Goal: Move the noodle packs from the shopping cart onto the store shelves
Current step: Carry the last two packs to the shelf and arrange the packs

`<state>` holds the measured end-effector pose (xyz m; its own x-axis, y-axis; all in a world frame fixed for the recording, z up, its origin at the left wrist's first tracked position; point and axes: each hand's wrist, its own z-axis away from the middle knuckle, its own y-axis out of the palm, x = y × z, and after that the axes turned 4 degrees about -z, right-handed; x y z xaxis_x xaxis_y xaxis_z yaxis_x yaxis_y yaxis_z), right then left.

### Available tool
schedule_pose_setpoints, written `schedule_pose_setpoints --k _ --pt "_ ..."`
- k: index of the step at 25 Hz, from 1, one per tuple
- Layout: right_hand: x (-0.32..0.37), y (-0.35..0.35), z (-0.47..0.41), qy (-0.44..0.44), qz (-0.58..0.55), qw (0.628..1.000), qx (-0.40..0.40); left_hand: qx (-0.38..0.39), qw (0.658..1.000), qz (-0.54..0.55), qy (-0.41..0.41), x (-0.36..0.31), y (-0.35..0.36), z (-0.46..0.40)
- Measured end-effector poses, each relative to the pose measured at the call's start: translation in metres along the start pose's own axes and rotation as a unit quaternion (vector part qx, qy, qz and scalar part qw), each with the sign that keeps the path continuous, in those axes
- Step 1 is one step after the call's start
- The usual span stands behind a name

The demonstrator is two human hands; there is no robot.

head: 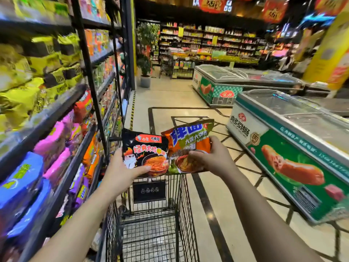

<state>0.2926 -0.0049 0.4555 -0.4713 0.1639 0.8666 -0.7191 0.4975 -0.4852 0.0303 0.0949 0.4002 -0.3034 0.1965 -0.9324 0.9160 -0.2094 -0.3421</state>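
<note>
Right now both hands are up over the shopping cart (151,214), each with a noodle pack lifted clear of the basket. The left hand (120,173) grips the black pack (145,148) by its lower left corner, thumb laid across the front near the bottom edge and fingers tucked behind. Just to the right of that grip, the right hand (209,157) holds the orange-and-green pack (188,146), thumb pressed on the front and fingers wrapped round its right edge. The two packs sit side by side, their inner edges overlapping or touching; I cannot tell which. Below the hands the cart's wire floor shows through, and I can make out no other packs in the part of the basket that is in view, though the near end is cut off by the frame. So my read is that the unloading is close to its end, or these are the last two, but neither is shelved yet. The store shelves (62,118) run along the left of the left hand, already packed with yellow, pink, blue and purple packs, blurred as the head swings. What is left, as I judge it: carry each pack leftward from the grips, find a matching row or a gap, and slide it in. The freezer chests (283,125) off to the right of the right hand play no part.
</note>
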Motion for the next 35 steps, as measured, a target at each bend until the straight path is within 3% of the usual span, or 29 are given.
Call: schedule_pose_setpoints --k 5,13,26,35 --pt "0.043 -0.058 0.014 -0.061 -0.022 0.998 0.019 -0.057 0.997 0.032 0.042 -0.062 -0.001 0.034" --pt "0.046 -0.111 0.043 -0.122 -0.079 0.984 0.099 -0.158 0.987 0.026 0.03 -0.122 0.017 0.129" --pt "0.103 -0.068 0.151 -0.22 -0.122 0.917 0.309 -0.363 0.93 -0.038 -0.053 -0.165 -0.05 0.353" --pt "0.16 -0.036 0.322 -0.287 -0.149 0.84 0.435 -0.487 0.867 -0.052 -0.097 -0.19 -0.093 0.565"
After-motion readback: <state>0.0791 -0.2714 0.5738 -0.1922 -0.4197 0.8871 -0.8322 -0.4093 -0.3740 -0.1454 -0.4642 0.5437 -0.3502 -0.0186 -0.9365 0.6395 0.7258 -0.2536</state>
